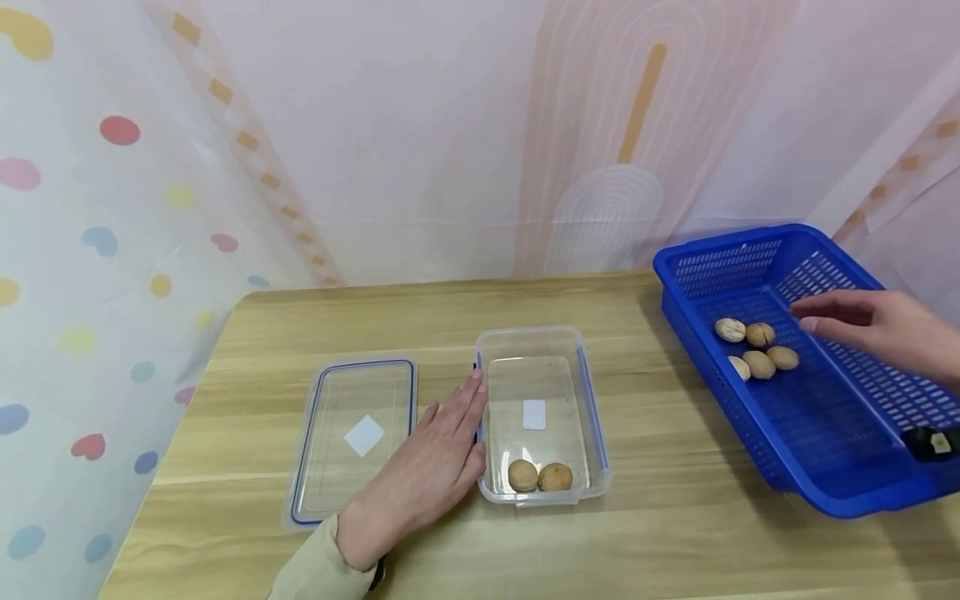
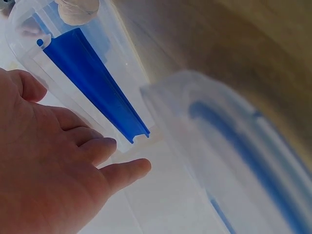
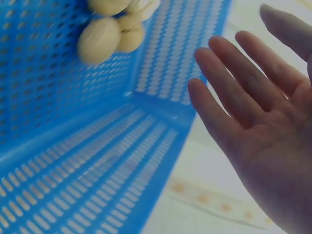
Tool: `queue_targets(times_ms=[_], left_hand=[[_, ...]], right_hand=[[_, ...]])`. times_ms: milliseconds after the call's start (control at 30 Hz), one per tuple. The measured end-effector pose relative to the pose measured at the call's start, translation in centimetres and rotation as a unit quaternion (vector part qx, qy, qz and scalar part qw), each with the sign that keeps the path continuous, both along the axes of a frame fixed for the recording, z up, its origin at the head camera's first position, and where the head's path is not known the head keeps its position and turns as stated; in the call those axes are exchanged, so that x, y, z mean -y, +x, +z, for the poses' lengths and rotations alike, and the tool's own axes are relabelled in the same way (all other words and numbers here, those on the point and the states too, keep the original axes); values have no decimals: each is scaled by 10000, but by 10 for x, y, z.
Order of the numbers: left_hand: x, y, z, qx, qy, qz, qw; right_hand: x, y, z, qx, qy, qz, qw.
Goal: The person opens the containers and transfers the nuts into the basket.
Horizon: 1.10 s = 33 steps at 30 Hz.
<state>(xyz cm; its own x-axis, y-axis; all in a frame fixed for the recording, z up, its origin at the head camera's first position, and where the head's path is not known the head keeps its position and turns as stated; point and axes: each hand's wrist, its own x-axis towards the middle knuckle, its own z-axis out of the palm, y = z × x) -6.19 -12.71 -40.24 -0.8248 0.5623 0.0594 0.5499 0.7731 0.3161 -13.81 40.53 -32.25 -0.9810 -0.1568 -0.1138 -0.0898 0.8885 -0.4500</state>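
Observation:
A clear plastic box [image 1: 562,342] stands mid-table with two walnuts [image 1: 556,477] at its near end. My left hand [image 1: 427,462] lies along the box's left side, fingers extended, holding nothing. In the left wrist view those fingers are beside the box's blue clip [image 2: 92,83], and one walnut [image 2: 78,9] shows at the top. My right hand [image 1: 885,329] hovers over the blue basket [image 1: 720,400], fingers nearly straight and nothing in them; the right wrist view shows its bare palm. Several walnuts [image 1: 759,364] lie toward the basket's left side, just left of the right fingertips.
A clear lid with a blue seal [image 1: 318,467] and a white label [image 1: 364,435] lies flat left of the box, partly behind the left hand. Bare wood tabletop [image 1: 637,417] separates box and basket. A patterned curtain [image 1: 420,150] hangs behind the table.

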Motion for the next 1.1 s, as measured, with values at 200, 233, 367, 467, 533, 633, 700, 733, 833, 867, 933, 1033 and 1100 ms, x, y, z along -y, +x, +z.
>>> queue_targets(times_ms=[200,233,367,467,533,633,700,733,833,867,933,1033,1100], left_hand=[[0,0,1,48,-11,-1,10000],[0,0,1,59,-12,-1,10000],[0,0,1,73,-4,4,10000],[0,0,1,54,-12,28,10000],[0,0,2,43,-4,31,10000],[0,0,2,57,-10,18,10000],[0,0,3,86,-2,9,10000],[0,0,3,103,-2,11,9999],[1,0,3,135,1,14,9999],[1,0,3,138,1,15,9999],[1,0,3,130,6,11,9999],[0,0,3,143,11,20,9999],[-1,0,3,198,22,25,9998]], right_hand=[[14,15,9,-799,-397,-195,9958],[17,19,10,-879,-473,-227,9947],[27,31,13,-1123,-762,-362,9901],[34,39,15,-1284,-1009,-446,9856],[39,44,17,-1386,-1148,-509,9824],[49,52,19,-1491,-1274,-589,9788],[56,57,20,-1523,-1353,-614,9771],[59,59,20,-1539,-1380,-627,9764],[68,66,22,-1607,-1500,-580,9738],[71,68,22,-1639,-1573,-559,9723],[77,72,24,-1705,-1647,-552,9699],[87,76,27,-1769,-1744,-482,9675],[94,79,28,-1784,-1865,-401,9653]])
